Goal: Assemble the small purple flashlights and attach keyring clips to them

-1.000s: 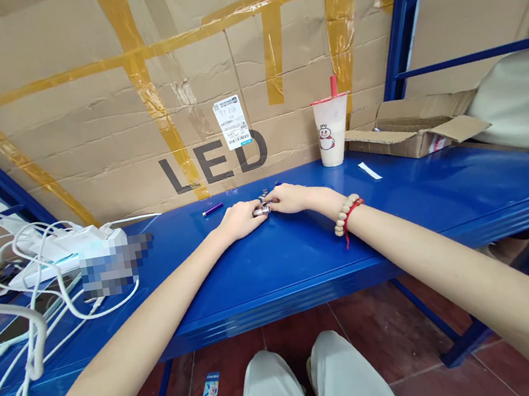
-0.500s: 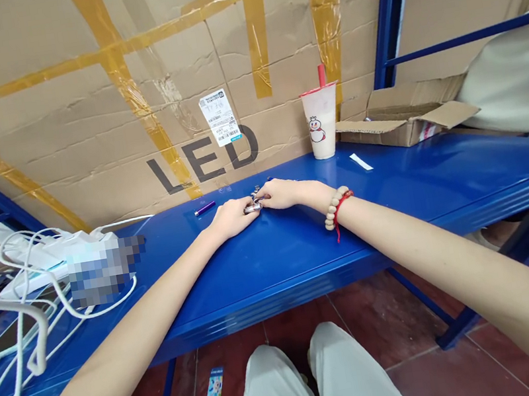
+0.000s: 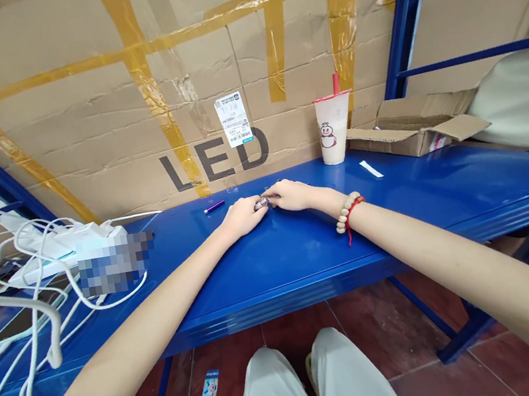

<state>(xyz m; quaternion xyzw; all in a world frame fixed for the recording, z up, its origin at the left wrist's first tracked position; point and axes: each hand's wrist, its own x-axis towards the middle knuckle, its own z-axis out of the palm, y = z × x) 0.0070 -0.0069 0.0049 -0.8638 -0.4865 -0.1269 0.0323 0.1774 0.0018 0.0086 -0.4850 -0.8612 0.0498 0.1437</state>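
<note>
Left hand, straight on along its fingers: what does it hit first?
The left hand, with a small silvery piece at its fingertips, would likely meet the right hand first; the exact gap is hard to judge.

Taking the hands (image 3: 290, 194) as clock centre, clear tabletop (image 3: 274, 260) extends at 6 o'clock, bounded laterally by the forearms (image 3: 196, 275). Cardboard (image 3: 109, 135) blocks 12 o'clock. The cup (image 3: 333, 133) and carton (image 3: 414, 142) obstruct 1 to 3 o'clock; tangled cables (image 3: 43, 240) obstruct 9 o'clock.

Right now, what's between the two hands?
A small silvery thing between the left hand and right hand, in the head view; it's too small to name.
</note>
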